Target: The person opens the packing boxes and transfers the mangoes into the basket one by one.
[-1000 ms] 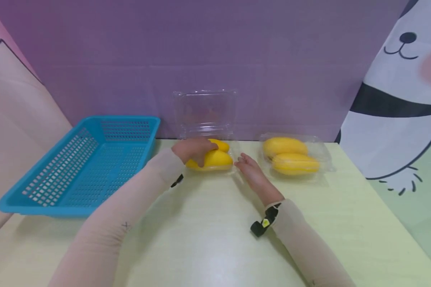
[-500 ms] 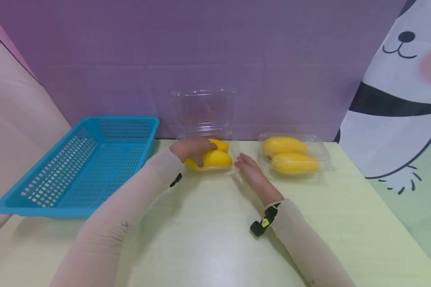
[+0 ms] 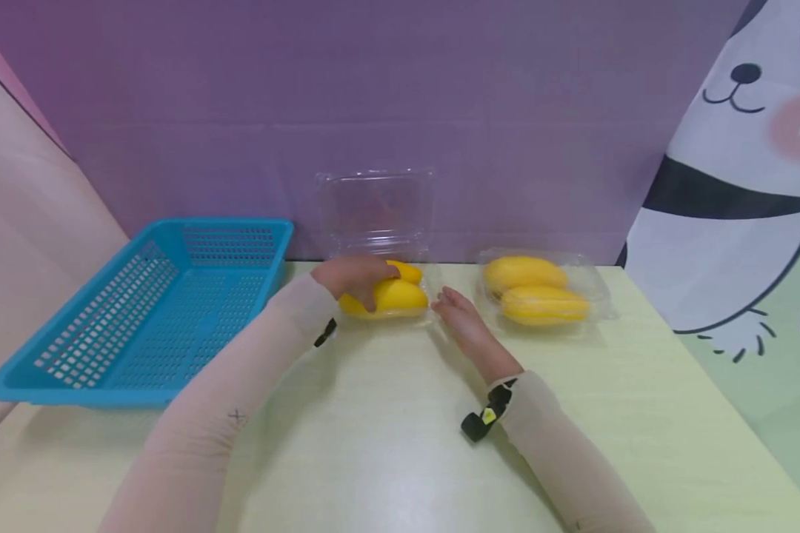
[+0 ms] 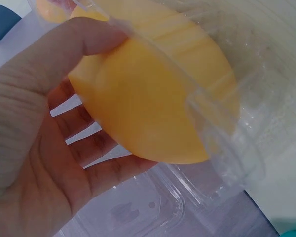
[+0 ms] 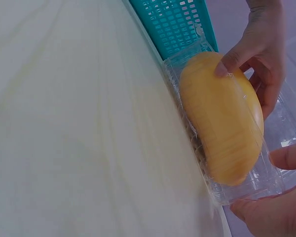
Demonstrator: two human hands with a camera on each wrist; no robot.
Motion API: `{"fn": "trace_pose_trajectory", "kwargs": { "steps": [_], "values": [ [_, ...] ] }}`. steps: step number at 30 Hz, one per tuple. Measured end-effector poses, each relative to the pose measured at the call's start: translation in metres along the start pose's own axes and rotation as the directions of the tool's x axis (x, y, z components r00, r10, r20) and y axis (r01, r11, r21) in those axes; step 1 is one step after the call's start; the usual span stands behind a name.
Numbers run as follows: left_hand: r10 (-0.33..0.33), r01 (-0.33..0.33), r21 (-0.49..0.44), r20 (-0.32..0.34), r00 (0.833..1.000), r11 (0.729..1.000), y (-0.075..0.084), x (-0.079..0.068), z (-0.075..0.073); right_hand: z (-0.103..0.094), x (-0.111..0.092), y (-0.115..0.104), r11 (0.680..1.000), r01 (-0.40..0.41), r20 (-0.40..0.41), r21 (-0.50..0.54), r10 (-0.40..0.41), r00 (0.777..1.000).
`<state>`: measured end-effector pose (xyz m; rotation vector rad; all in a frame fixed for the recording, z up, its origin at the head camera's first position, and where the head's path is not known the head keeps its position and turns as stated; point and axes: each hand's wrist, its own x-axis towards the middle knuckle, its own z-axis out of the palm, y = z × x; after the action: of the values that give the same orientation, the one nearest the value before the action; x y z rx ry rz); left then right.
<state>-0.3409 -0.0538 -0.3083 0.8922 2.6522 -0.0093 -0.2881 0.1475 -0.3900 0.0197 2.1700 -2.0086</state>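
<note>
Two yellow mangoes lie in a clear plastic clamshell box whose lid (image 3: 376, 211) stands raised at the back. My left hand (image 3: 356, 277) reaches over the front mango (image 3: 400, 296) and grips it, thumb on the near side. In the left wrist view the fingers (image 4: 116, 170) pass behind that mango (image 4: 153, 94), with the clear box wall over its front. My right hand (image 3: 463, 318) is at the box's right end. The right wrist view shows its thumb and fingertips right at the box corner, beside the mango (image 5: 222, 118). The rear mango (image 3: 408, 272) is partly hidden.
A second clear box (image 3: 593, 285) holding two mangoes (image 3: 543, 305) stands to the right of my right hand. On the left is a blue perforated basket (image 3: 203, 296) with nothing in it. A purple cloth wall (image 3: 400, 96) rises behind the pale table (image 3: 380, 437).
</note>
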Motion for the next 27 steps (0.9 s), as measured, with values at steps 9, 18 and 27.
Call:
{"fn": "trace_pose_trajectory", "kwargs": {
  "steps": [9,18,27],
  "values": [
    [0.023,-0.024,-0.014,-0.043,0.999,1.000,0.002,-0.012,-0.010,0.001,0.000,0.000,1.000,0.014,0.003,-0.007,-0.014,1.000],
    [0.064,-0.063,0.015,-0.061,0.996,0.998,0.002,-0.019,-0.020,0.000,-0.002,-0.001,1.000,0.016,0.001,0.002,-0.016,1.000],
    [0.075,-0.072,0.038,-0.108,0.991,0.997,-0.004,-0.031,-0.035,0.002,0.000,0.000,1.000,0.001,-0.013,-0.018,-0.001,1.000]
  ]
}}
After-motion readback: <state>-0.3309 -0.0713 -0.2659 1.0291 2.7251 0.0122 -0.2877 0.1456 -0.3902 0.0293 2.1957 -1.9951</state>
